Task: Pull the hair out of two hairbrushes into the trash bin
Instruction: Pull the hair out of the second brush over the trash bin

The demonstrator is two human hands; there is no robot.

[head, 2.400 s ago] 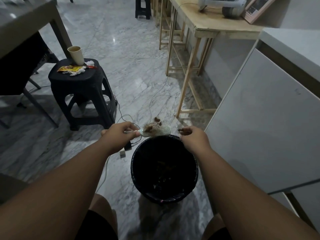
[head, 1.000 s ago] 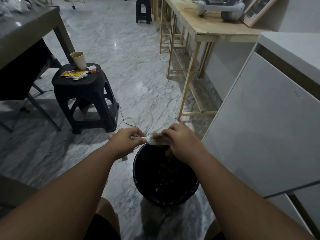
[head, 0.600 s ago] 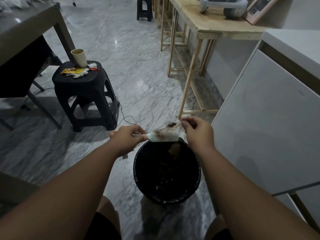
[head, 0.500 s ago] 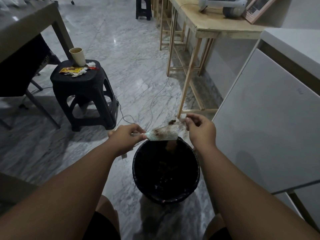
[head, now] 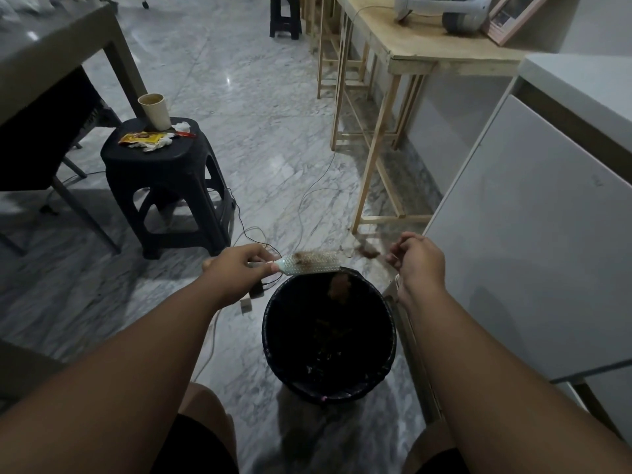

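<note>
While the left hand [head: 236, 268] grips the hairbrush [head: 313, 262] over the trash bin [head: 273, 340] at centre frame, the right hand's [head: 419, 260] fingers [head: 396, 249] pinch what seems a hair strand.

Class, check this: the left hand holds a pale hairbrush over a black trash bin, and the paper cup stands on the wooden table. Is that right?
Not quite. In the head view the paper cup stands on the black stool, not the wooden table. The left hand does hold the hairbrush over the trash bin.
</note>
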